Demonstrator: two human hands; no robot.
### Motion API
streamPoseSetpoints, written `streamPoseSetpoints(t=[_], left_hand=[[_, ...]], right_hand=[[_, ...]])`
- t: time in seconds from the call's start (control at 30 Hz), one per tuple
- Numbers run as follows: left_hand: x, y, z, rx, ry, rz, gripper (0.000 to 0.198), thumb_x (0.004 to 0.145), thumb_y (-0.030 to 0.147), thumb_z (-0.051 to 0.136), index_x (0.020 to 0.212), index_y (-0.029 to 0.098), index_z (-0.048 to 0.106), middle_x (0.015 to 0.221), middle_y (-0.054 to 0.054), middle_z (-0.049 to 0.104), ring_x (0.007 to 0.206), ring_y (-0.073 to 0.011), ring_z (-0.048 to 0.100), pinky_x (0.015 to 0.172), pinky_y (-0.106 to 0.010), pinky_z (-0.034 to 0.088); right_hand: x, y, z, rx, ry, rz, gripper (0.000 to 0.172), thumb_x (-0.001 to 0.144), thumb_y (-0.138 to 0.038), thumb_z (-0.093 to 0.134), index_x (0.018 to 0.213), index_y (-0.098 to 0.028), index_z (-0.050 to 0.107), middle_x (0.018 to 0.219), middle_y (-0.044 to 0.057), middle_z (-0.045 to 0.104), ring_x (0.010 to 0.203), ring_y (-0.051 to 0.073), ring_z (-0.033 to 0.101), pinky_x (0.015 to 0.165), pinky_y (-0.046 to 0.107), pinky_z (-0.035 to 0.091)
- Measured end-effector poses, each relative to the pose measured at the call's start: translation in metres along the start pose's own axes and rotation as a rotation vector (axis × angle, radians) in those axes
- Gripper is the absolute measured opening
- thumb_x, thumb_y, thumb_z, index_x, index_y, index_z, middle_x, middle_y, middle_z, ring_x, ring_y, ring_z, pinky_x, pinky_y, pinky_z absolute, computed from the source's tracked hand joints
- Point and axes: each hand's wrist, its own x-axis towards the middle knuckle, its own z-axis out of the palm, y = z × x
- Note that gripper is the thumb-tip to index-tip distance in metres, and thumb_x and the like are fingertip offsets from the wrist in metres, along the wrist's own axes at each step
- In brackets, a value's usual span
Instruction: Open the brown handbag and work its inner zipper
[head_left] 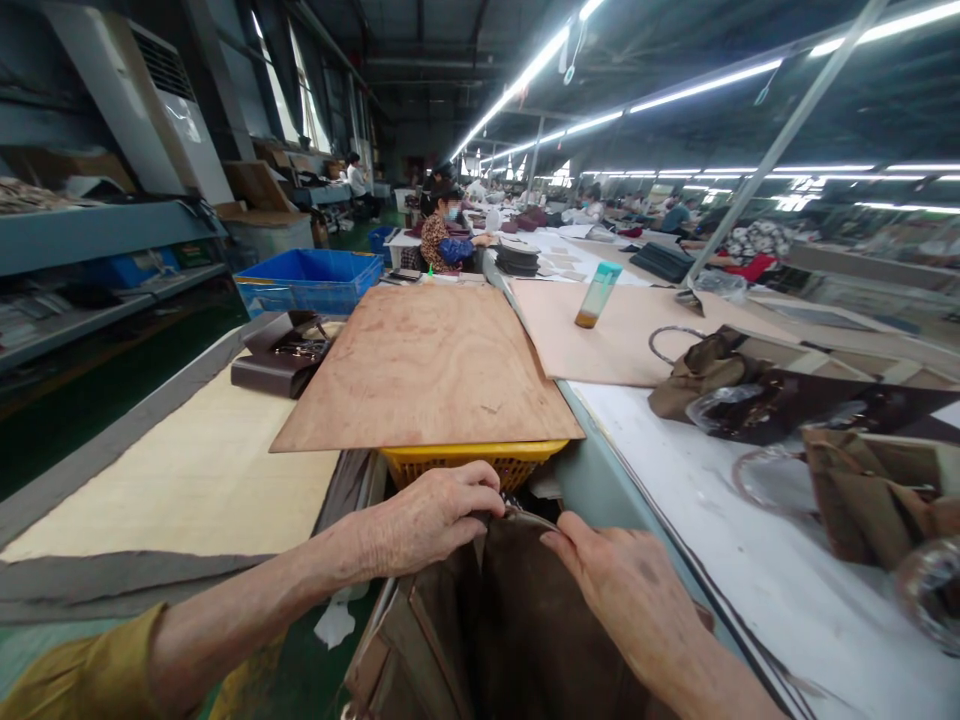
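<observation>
A dark brown fabric bag point(555, 610) hangs upright in front of me, its top edge toward the yellow basket. My left hand point(439, 505) pinches the bag's upper edge near its left end, fingers closed. My right hand point(637, 580) grips the same edge farther right, thumb and fingers pressed on it. Between the two hands a short stretch of the rim shows. Lighter brown panels point(420, 630) fold out on the bag's left side. The bag's lower part runs out of view.
A plywood board point(442, 360) lies over a yellow basket point(472, 458) just ahead. Brown bags point(720, 370) stand on the white table at right, near a bottle point(598, 297). At left are a dark brown case point(274, 365) and blue crate point(311, 275). A co-worker point(446, 235) sits beyond.
</observation>
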Motion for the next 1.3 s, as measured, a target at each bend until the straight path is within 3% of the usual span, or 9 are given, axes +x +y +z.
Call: streamPoseSetpoints(t=[0.23, 0.4, 0.6, 0.83, 1.3], left_hand=[[0.010, -0.001, 0.004, 0.098, -0.040, -0.036, 0.008, 0.078, 0.011, 0.055, 0.078, 0.016, 0.061, 0.094, 0.000, 0.056, 0.081, -0.0114, 0.053, 0.073, -0.018, 0.040], [0.012, -0.001, 0.008, 0.091, 0.008, -0.123, 0.007, 0.079, 0.014, 0.055, 0.072, 0.013, 0.057, 0.085, -0.001, 0.057, 0.076, -0.0118, 0.054, 0.069, -0.018, 0.041], [0.011, 0.002, 0.006, 0.066, -0.011, -0.092, 0.011, 0.075, 0.007, 0.056, 0.079, 0.015, 0.061, 0.090, -0.001, 0.058, 0.082, -0.0123, 0.054, 0.074, -0.018, 0.040], [0.013, -0.004, 0.012, -0.010, 0.097, -0.209, 0.010, 0.072, 0.009, 0.058, 0.063, 0.013, 0.058, 0.077, 0.000, 0.059, 0.071, -0.0109, 0.053, 0.066, -0.019, 0.038], [0.021, 0.006, 0.010, -0.014, 0.163, -0.411, 0.010, 0.066, 0.010, 0.050, 0.059, 0.014, 0.056, 0.060, 0.003, 0.053, 0.061, -0.0106, 0.048, 0.058, -0.020, 0.032]], right_hand=[[0.002, -0.001, -0.001, 0.002, -0.054, 0.033, 0.021, 0.087, -0.034, 0.046, 0.069, -0.024, 0.052, 0.047, -0.002, 0.059, 0.043, 0.021, 0.057, 0.046, 0.029, 0.014], [0.001, 0.001, 0.000, -0.004, -0.042, 0.042, 0.022, 0.087, -0.035, 0.044, 0.070, -0.025, 0.054, 0.048, -0.001, 0.060, 0.043, 0.021, 0.057, 0.046, 0.029, 0.016], [0.001, 0.002, 0.003, -0.016, -0.025, 0.053, 0.032, 0.090, -0.037, 0.035, 0.068, -0.023, 0.054, 0.047, 0.000, 0.060, 0.042, 0.019, 0.057, 0.045, 0.028, 0.018], [0.004, 0.000, -0.001, -0.004, -0.063, 0.054, 0.022, 0.086, -0.036, 0.047, 0.069, -0.024, 0.055, 0.048, -0.001, 0.060, 0.043, 0.020, 0.058, 0.045, 0.029, 0.017], [0.006, 0.000, 0.002, -0.010, -0.071, 0.065, 0.026, 0.088, -0.036, 0.041, 0.069, -0.024, 0.055, 0.048, -0.001, 0.060, 0.044, 0.020, 0.058, 0.045, 0.028, 0.020]])
